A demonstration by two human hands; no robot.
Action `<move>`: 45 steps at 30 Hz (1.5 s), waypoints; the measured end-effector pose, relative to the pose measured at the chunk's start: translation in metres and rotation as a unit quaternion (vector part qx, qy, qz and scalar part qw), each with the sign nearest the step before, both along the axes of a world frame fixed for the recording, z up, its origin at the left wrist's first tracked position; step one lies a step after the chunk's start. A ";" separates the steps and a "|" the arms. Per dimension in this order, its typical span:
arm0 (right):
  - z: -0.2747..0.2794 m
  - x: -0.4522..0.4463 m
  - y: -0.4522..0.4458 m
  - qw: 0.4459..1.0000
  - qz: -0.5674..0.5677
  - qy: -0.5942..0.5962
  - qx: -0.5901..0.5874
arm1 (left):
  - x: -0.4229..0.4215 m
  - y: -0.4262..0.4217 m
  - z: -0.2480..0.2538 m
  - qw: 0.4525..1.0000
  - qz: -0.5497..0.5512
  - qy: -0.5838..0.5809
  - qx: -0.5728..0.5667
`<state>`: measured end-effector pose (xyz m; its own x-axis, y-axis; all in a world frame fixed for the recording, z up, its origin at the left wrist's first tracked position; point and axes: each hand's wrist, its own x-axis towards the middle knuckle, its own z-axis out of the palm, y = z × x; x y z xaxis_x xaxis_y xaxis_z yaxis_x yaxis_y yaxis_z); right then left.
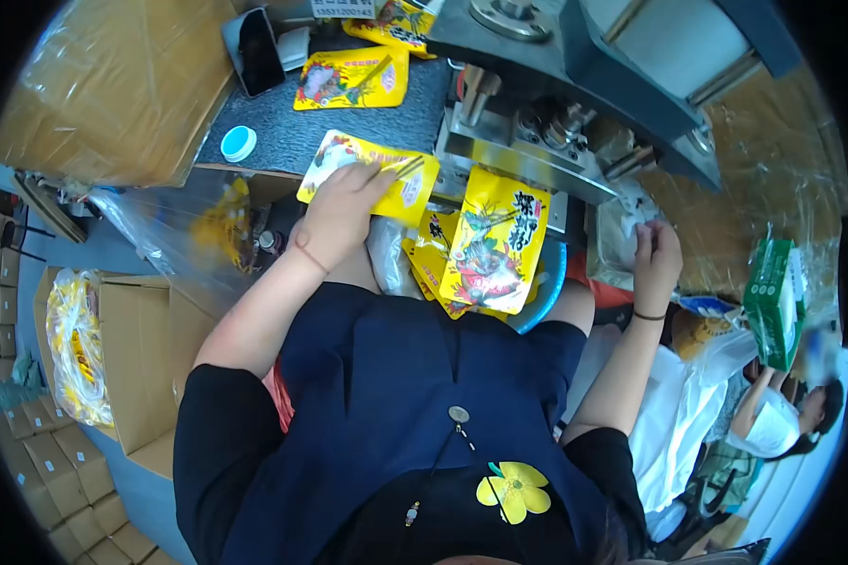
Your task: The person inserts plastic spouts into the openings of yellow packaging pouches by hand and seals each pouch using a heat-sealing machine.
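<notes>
My left hand (344,202) grips a yellow printed food pouch (410,184) at the edge of the dark worktop, fingers over its face. Out to the right, my right hand (658,259) has its fingertips pinched together beside a clear plastic tub (611,247) with whitish contents. Whether something small is between those fingertips is hidden. Between the hands, another yellow pouch (497,240) lies in front of the metal press (537,141). More yellow pouches (429,256) lie partly under it, above a blue-rimmed basin (548,292) at my lap.
On the worktop (367,122) are a flat yellow pouch (353,79), a phone (259,52) and a turquoise-rimmed lid (238,143). An open carton (141,363) stands at left, and a green box (775,301) at right. Another person (773,419) sits at far right.
</notes>
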<state>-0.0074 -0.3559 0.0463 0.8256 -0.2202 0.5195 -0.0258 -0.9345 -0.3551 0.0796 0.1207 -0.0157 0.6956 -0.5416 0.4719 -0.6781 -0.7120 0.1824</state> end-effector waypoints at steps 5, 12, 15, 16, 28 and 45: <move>0.019 -0.008 0.092 0.952 0.243 0.034 0.185 | -0.036 -0.035 0.000 0.853 -0.043 0.397 -0.336; 0.047 0.003 0.137 0.908 0.378 0.040 0.174 | -0.071 -0.100 0.023 0.695 -0.146 0.608 -0.355; 0.047 -0.002 0.120 0.903 0.377 0.111 0.175 | -0.086 -0.120 0.021 0.588 -0.188 0.670 -0.412; 0.046 -0.003 0.113 0.896 0.383 0.143 0.174 | -0.089 -0.126 0.020 0.550 -0.195 0.706 -0.400; -0.030 0.030 -0.009 0.981 0.061 0.139 -0.124 | -0.022 -0.127 0.016 0.471 -0.120 0.726 -0.487; -0.035 0.022 0.003 0.996 0.050 0.074 0.015 | 0.175 0.007 0.013 0.924 0.289 0.162 0.192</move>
